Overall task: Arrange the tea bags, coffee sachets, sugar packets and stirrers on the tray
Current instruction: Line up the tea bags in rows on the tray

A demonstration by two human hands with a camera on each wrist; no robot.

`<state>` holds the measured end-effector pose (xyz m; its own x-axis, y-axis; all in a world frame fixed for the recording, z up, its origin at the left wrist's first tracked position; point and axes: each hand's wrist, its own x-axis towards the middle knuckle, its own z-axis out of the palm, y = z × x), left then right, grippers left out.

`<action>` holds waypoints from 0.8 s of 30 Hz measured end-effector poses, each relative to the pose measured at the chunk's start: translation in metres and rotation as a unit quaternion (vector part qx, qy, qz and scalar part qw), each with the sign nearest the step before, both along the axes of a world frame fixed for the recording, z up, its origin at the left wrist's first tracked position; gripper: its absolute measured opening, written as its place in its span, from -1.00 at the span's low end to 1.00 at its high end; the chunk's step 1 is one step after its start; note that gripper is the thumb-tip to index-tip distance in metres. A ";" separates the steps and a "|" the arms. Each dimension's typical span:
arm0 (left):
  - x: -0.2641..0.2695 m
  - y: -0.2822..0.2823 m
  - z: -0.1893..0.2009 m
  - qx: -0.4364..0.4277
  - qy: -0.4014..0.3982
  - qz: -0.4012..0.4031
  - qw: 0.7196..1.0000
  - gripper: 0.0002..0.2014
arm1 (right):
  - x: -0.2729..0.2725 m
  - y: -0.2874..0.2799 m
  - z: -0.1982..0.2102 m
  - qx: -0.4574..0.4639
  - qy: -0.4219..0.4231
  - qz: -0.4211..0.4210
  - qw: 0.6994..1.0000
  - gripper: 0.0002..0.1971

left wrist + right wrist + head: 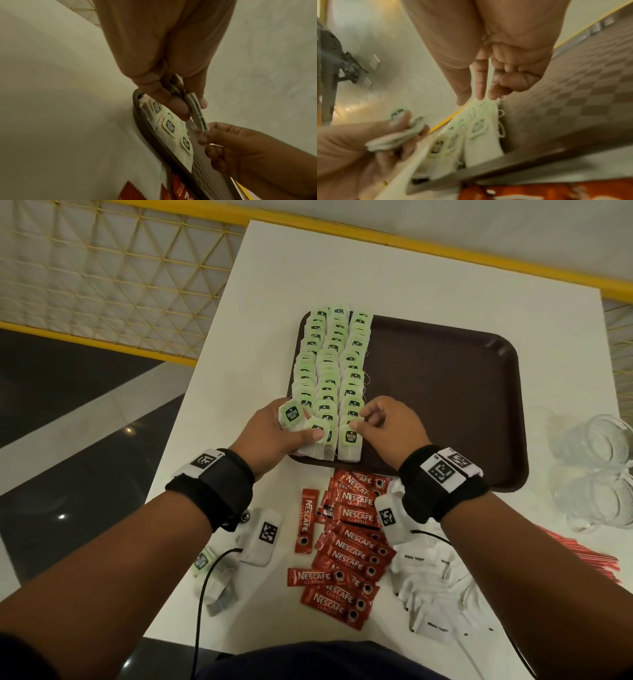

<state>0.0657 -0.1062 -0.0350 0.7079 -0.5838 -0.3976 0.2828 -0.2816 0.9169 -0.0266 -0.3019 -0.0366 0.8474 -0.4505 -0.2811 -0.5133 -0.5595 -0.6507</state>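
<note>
A brown tray (445,392) lies on the white table, with three columns of green-tagged tea bags (329,364) filling its left part. My left hand (301,426) grips a small stack of tea bags (293,414) over the tray's near left corner; the stack also shows edge-on in the left wrist view (197,112) and in the right wrist view (393,140). My right hand (359,420) touches the near end of the right column with its thumb and first two fingertips (481,97) and holds nothing. Red coffee sachets (349,542), white sugar packets (428,577) and red stirrers (582,556) lie on the table in front of the tray.
A few loose tea bags (212,580) lie near the table's left edge under my left forearm. Clear glass cups (596,474) stand to the right of the tray. The tray's right two thirds are bare. A yellow-framed mesh railing (102,268) runs behind and to the left.
</note>
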 end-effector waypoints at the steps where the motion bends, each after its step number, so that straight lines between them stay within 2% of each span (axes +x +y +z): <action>1: -0.001 -0.001 0.000 -0.009 0.002 -0.001 1.000 -0.65 | -0.001 0.003 0.007 0.033 -0.008 0.004 0.999 -0.77; 5: -0.006 -0.007 0.000 -0.031 -0.004 -0.027 0.999 -0.52 | -0.007 0.021 0.026 0.235 0.021 0.041 0.971 -0.77; 8: -0.011 -0.013 0.003 -0.040 0.003 -0.065 0.997 -0.58 | -0.012 0.025 0.019 0.278 0.000 0.007 0.961 -0.86; 11: -0.014 -0.016 0.004 -0.058 0.053 -0.079 0.994 -0.67 | -0.016 0.020 0.012 0.273 -0.001 -0.029 0.962 -0.80; 14: -0.012 -0.012 0.003 -0.053 0.100 -0.047 0.992 -0.67 | -0.022 0.009 0.007 0.235 0.011 -0.035 0.971 -0.81; 18: -0.007 -0.003 -0.004 -0.014 0.069 -0.025 0.997 -0.68 | -0.026 0.002 -0.004 0.130 0.050 -0.006 0.990 -0.84; 24: -0.006 0.005 -0.007 0.008 0.049 -0.013 0.999 -0.68 | -0.018 0.008 -0.013 0.072 0.051 0.012 0.996 -0.85</action>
